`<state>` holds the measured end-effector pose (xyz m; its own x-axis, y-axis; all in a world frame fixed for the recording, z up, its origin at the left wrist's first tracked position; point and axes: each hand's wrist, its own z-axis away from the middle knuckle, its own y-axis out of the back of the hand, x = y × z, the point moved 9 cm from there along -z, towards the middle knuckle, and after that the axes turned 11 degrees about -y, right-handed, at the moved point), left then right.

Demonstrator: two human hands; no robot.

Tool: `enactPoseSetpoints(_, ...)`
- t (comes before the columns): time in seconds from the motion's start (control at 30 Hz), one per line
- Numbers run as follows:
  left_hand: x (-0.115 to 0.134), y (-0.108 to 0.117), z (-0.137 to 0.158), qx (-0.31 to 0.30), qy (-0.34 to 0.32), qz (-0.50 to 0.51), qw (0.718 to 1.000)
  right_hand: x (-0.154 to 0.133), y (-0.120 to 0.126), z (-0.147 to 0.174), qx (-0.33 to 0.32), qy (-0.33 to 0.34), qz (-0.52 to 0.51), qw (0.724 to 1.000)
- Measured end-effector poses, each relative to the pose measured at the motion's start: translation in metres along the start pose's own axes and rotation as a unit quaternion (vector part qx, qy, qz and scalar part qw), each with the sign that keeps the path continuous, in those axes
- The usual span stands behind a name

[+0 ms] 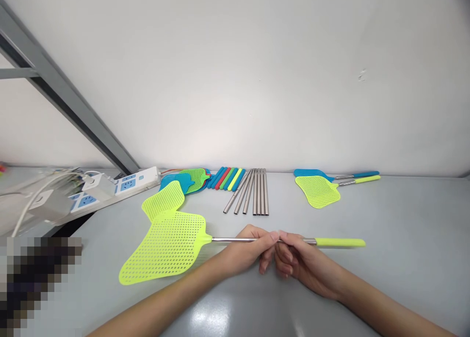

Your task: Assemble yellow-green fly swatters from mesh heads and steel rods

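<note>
A yellow-green fly swatter [165, 246] with a perforated head, a metal rod and a yellow-green grip lies crosswise between my hands. My left hand [251, 246] is closed around the rod on the head side. Right beside it, my right hand [299, 254] pinches the rod near the grip, and the two thumbs nearly meet. Behind the swatter's head is a loose yellow-green swatter head [163, 200]. Metal rods [259, 195] lie in a row beyond my hands, and coloured grips [227, 179] lie to the left of them.
Blue and green swatter heads [193, 178] are piled at the back left. A white power strip [128, 183] with plugged-in adapters stands further left. Two swatters, a blue one [310, 172] and a yellow-green one [319, 190], lie at the back right by the wall.
</note>
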<state>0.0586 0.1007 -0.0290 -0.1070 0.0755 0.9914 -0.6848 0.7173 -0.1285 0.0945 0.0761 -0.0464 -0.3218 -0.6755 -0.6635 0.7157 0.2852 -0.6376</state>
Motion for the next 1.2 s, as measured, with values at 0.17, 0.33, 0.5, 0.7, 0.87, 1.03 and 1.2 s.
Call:
enactPoseSetpoints(0.17, -0.004, 0.008, -0.001, 0.004, 0.006, 0.018, 1.000, -0.002, -0.001, 0.000, -0.006, 0.007, 0.005, 1.000)
enactPoseSetpoints(0.33, -0.004, 0.010, -0.002, 0.018, 0.001, 0.025, 1.000, -0.001, 0.001, -0.002, -0.003, 0.001, -0.001, 1.000)
enactPoseSetpoints(0.5, -0.001, 0.010, -0.001, 0.027, -0.003, 0.020, 0.999, -0.002, 0.000, -0.001, -0.009, -0.004, -0.017, 1.000)
enactPoseSetpoints(0.7, 0.006, 0.005, -0.001, -0.007, -0.010, 0.017, 1.000, 0.000, 0.001, -0.001, -0.015, -0.012, -0.039, 0.999)
enactPoseSetpoints(0.87, 0.006, 0.002, -0.001, -0.020, -0.018, 0.016, 1.000, 0.000, 0.002, -0.001, -0.012, -0.009, -0.033, 0.999)
enactPoseSetpoints(1.03, 0.006, 0.000, -0.001, -0.035, -0.037, -0.005, 0.999, -0.003, -0.001, 0.000, -0.015, 0.002, -0.035, 0.999)
enactPoseSetpoints(1.2, 0.007, -0.002, 0.000, -0.049, -0.046, 0.007, 0.998, -0.003, -0.001, 0.000, -0.016, 0.000, -0.040, 0.999)
